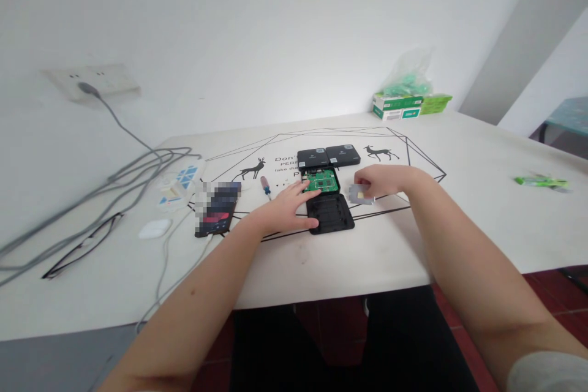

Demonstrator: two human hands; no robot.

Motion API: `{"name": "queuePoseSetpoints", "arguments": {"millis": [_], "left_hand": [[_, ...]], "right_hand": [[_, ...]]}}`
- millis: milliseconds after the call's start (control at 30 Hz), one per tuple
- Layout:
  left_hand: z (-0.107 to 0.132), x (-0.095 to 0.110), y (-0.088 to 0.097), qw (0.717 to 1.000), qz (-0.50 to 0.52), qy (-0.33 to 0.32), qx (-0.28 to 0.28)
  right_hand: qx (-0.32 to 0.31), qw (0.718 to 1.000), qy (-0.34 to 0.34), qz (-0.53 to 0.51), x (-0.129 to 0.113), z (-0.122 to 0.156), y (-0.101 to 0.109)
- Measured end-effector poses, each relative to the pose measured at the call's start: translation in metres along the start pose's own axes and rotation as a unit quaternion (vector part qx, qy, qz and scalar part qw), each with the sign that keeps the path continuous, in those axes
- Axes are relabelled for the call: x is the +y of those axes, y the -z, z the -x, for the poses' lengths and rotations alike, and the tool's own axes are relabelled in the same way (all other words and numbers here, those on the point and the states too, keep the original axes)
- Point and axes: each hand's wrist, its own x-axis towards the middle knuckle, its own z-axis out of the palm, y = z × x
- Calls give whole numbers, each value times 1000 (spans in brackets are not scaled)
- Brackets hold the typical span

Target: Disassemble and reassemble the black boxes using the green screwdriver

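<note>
My left hand lies with its fingers spread over the left side of an opened black case. Its fingertips are at the green circuit board inside the case, and the thumb rests on the black cover in front of it. To the right of the case, just above the table, my right hand pinches a silvery metal plate that has a small yellowish patch. Its fingertips are partly hidden behind the hand. A screwdriver lies to the left of my left hand, with small dark specks near it.
Behind the opened case sit two black boxes. On the left are a phone with a cable, a white case, glasses and grey cables. Green and white boxes stand by the wall; a green packet lies right.
</note>
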Motion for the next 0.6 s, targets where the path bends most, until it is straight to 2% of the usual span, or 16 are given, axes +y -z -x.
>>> {"name": "queuePoseSetpoints", "arguments": {"millis": [67,167,267,400,600], "left_hand": [[0,0,1,1000,3,-1,7],[1,2,3,1000,3,-5,26],[2,4,4,999,6,-23,47],[2,5,3,996,2,-55,76],[-2,1,0,995,-4,-80,63]], "right_hand": [[-3,989,45,-143,3,5,5],[-21,940,111,-322,-4,7,3],[-45,920,144,-361,-21,0,-10],[-82,918,121,-368,-37,-11,-27],[-76,899,91,-421,-37,-20,-38]]}}
